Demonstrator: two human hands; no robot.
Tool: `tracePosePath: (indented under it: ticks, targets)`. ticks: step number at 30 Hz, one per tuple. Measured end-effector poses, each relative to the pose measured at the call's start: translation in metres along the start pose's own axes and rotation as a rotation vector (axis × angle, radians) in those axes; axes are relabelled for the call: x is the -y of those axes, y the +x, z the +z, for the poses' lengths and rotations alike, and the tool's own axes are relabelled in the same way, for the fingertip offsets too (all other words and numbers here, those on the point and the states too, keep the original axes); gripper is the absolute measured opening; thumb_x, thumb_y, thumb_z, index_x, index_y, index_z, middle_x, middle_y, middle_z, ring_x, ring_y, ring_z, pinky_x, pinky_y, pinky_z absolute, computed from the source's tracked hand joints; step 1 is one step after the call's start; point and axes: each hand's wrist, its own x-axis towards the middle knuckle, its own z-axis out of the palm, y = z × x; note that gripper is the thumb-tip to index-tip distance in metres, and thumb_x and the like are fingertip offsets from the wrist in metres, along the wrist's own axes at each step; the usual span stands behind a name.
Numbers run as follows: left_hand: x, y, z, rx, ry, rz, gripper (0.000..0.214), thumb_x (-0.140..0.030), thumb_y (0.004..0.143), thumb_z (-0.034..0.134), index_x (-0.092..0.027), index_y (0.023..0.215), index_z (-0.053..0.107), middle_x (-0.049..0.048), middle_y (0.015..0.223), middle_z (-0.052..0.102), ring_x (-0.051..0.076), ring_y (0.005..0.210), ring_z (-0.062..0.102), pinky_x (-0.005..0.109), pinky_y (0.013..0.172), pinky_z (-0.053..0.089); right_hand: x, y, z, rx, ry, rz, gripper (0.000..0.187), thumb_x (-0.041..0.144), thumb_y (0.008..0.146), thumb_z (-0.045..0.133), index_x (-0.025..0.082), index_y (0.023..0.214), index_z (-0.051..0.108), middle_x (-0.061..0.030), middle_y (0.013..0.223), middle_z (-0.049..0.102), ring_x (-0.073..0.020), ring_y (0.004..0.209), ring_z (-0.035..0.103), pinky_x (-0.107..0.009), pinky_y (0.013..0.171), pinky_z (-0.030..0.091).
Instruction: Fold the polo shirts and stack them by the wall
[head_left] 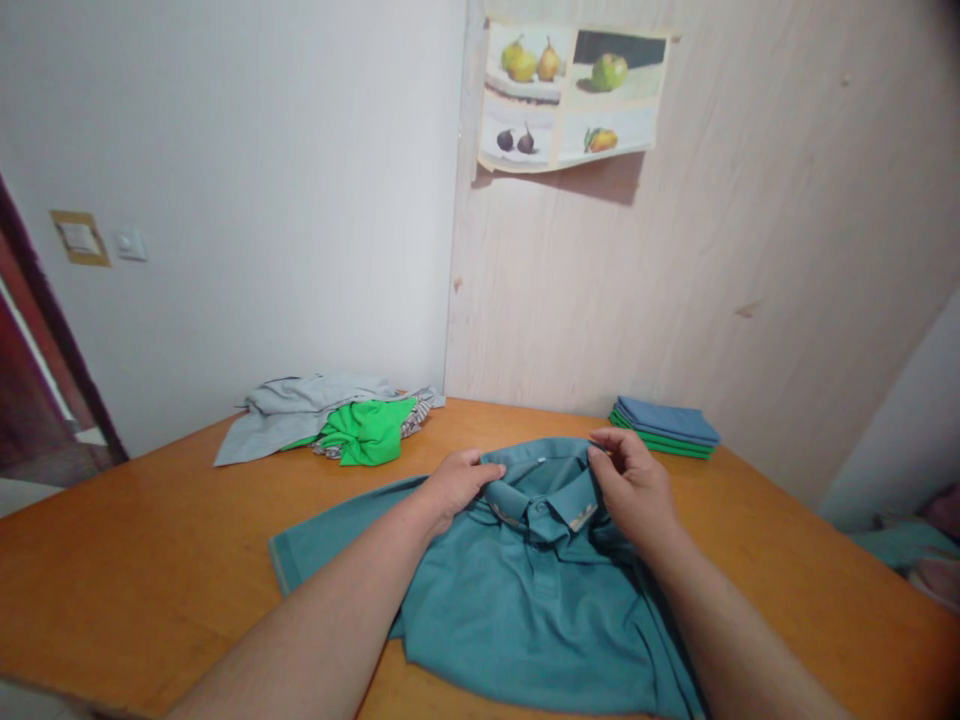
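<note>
A teal polo shirt (525,610) lies front side up on the wooden table (150,560), its buttoned collar toward the wall. My left hand (459,485) grips the left side of the collar, thumb on top and the other fingers underneath, mostly hidden. On the other side, my right hand (634,485) pinches the collar's right edge between thumb and fingers. The collar stands up a little between both hands. One short sleeve spreads out to the left beneath my left forearm; the right sleeve is largely covered by my right arm.
A loose heap of grey clothes (300,410) with a bright green garment (367,430) lies at the back left. At the back right is a neat stack of folded blue and green clothes (666,425). Walls close off the table's far side; a fruit poster (570,100) hangs there.
</note>
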Motion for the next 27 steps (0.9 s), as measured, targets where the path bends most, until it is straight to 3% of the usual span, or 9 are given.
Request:
tracePosePath:
  ticks: [5,10,16,22,27]
  targets:
    - [-0.011,-0.002,-0.001,-0.141,-0.043,0.118,0.039,-0.052,0.07,0.075,-0.016,0.077,0.062,0.0005,0.069,0.063,0.015,0.064,0.057,0.025,0.058,0.041,-0.014,0.004,0.001,-0.031,-0.179,0.085,0.041,0.05,0.084,0.057,0.018,0.11,0.064,-0.0047,0.084,0.066,-0.0201,0.073,0.06,-0.032,0.069,0.046]
    - [-0.008,0.004,-0.008,-0.297,0.116,0.208,0.045,-0.06,0.071,0.072,-0.018,0.068,0.058,-0.003,0.062,0.055,0.013,0.06,0.05,0.023,0.054,0.035,-0.02,0.007,0.0,0.061,0.015,0.246,0.045,0.054,0.083,0.057,0.018,0.109,0.063,-0.0063,0.087,0.069,-0.0208,0.076,0.065,-0.031,0.067,0.05]
    - [0.002,0.011,-0.019,-0.379,0.16,0.184,0.042,-0.059,0.076,0.066,-0.018,0.071,0.059,-0.0014,0.063,0.058,0.015,0.062,0.051,0.024,0.055,0.036,-0.037,0.012,-0.012,0.233,-0.099,0.427,0.026,0.044,0.08,0.055,0.019,0.082,0.064,-0.0046,0.071,0.067,-0.0165,0.056,0.059,-0.027,0.052,0.044]
    - [0.002,0.012,-0.025,-0.364,0.137,0.123,0.045,-0.063,0.08,0.059,-0.02,0.068,0.055,-0.0026,0.057,0.052,0.013,0.052,0.045,0.024,0.051,0.032,-0.052,0.007,-0.016,0.493,-0.365,0.353,0.028,0.045,0.063,0.075,0.019,0.072,0.07,-0.01,0.078,0.074,-0.0233,0.073,0.067,-0.029,0.062,0.047]
    - [-0.002,0.013,-0.038,-0.356,0.156,0.119,0.041,-0.059,0.079,0.059,-0.019,0.072,0.058,0.0011,0.064,0.059,0.015,0.057,0.052,0.026,0.056,0.037,-0.06,0.003,-0.012,0.644,-0.453,0.228,0.014,0.033,0.063,0.07,0.021,0.058,0.063,-0.002,0.062,0.068,-0.0179,0.062,0.06,-0.025,0.054,0.039]
